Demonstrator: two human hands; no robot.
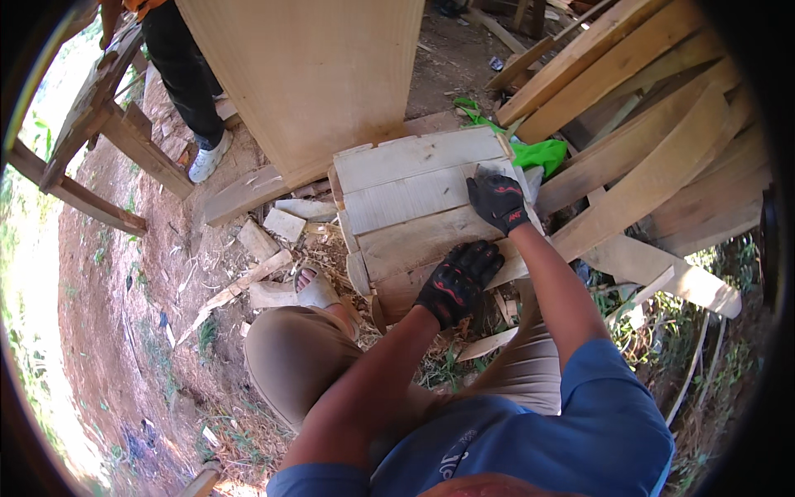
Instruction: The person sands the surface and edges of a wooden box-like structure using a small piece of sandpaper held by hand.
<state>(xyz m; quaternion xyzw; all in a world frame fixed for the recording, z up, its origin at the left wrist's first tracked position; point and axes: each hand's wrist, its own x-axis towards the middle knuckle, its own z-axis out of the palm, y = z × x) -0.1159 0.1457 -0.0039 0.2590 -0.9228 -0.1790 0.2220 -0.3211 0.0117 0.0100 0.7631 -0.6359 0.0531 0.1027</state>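
Note:
A low wooden piece made of pale planks (414,203), like a crate or a slatted stool, stands on the ground before me. My left hand (460,283), in a black glove with red marks, rests on its near edge, fingers stretched out over the boards. Farther up, at the right side of the top, my right hand (498,203) wears the same kind of glove and presses on the planks with bent fingers. Something greyish shows by its fingertips, too small to make out. The underside of the plank piece is hidden.
A wide pale board (310,74) stands behind the plank piece. Long timbers (629,157) lean at the right, near a green plastic bag (540,156). Wood offcuts (284,224) and shavings litter the ground. Another person's leg (186,74) is beside a wooden frame (137,149) at far left.

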